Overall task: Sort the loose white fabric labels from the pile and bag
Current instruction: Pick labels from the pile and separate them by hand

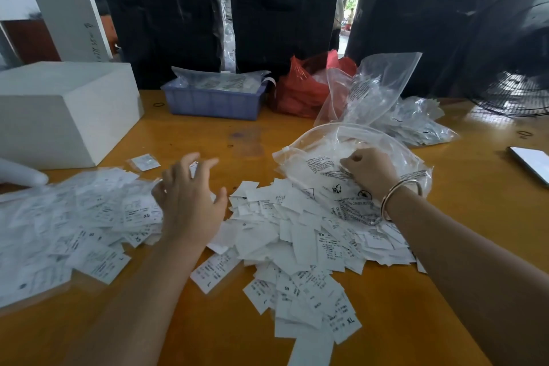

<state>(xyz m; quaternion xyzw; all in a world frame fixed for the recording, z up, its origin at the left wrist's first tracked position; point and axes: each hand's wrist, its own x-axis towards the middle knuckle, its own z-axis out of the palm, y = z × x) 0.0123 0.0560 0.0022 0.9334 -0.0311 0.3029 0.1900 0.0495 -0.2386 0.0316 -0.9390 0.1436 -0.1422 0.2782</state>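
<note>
Spilling from the clear bag (pixel 326 163) across the table (pixel 416 306), the labels (pixel 297 241) are lying flat, long axes pointing every way. Left hand (pixel 190 196) is hovering with fingers spread; right hand (pixel 371 171) is pinching the bag film. Labels look light, limp and slippery, so pinching single edges seems best.
</note>
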